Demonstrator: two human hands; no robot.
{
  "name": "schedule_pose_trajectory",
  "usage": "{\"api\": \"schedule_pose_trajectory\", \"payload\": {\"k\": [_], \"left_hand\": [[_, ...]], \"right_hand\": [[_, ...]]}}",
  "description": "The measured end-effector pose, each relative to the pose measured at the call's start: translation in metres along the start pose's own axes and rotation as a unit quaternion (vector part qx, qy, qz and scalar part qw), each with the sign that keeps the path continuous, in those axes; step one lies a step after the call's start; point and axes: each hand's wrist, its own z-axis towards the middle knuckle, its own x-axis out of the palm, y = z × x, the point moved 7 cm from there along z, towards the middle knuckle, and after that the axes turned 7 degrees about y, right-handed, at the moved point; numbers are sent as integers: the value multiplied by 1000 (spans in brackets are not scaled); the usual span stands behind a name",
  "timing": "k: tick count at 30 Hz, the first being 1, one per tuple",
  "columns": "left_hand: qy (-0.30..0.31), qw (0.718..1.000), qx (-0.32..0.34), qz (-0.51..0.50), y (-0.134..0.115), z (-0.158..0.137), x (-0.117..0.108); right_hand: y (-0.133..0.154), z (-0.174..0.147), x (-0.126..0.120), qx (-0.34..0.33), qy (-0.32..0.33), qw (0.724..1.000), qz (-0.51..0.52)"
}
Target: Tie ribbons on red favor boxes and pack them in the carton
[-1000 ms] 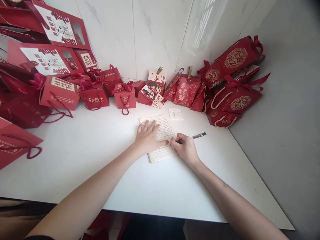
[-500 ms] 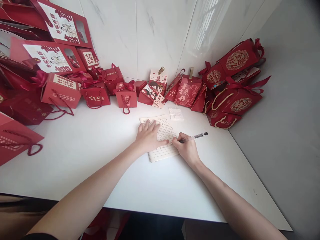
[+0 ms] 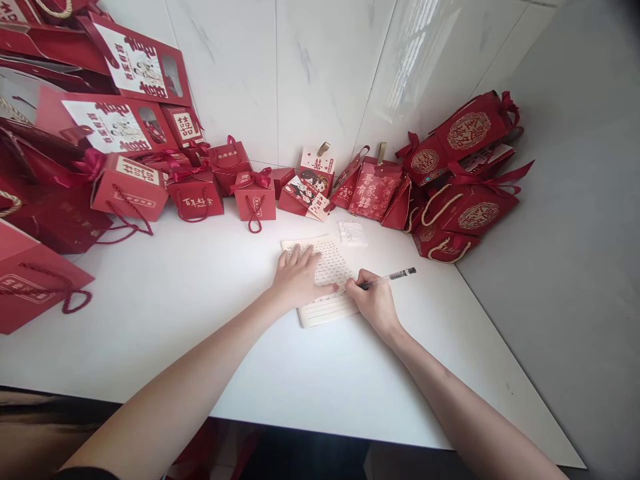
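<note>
A lined notebook (image 3: 330, 312) lies on the white table, most of its page filled with rows of handwriting and the lowest lines blank. My left hand (image 3: 300, 277) rests flat on the page's left side, fingers spread. In my right hand (image 3: 376, 301) is a pen (image 3: 395, 275) with a clear barrel, gripped in a writing hold at the page's right edge. Its tip is hidden by my fingers. Just beyond the notebook's top right corner lies a small slip of white paper (image 3: 353, 234) with marks on it.
Red gift boxes with cord handles stand along the tiled wall, among them one box (image 3: 255, 198) behind the notebook. Taller stacks rise at the left (image 3: 130, 187) and right (image 3: 473, 207). A grey wall (image 3: 565, 233) borders the white table (image 3: 240, 373) on the right.
The view has shifted slightly, so the boxes at left sit a little further right and lower. Both hands keep their places on the notebook, and the pen stays in my right hand.
</note>
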Motion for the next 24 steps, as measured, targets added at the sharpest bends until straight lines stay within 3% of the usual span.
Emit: {"api": "schedule_pose_trajectory", "payload": {"k": [18,24], "left_hand": [[1,1000,0,1,1,0,0],[-4,1000,7,-10,1,1,2]], "right_hand": [[-1,-1,3,-10,9,1000,-19],[0,-1,-6,-3,-33,998,58]]}}
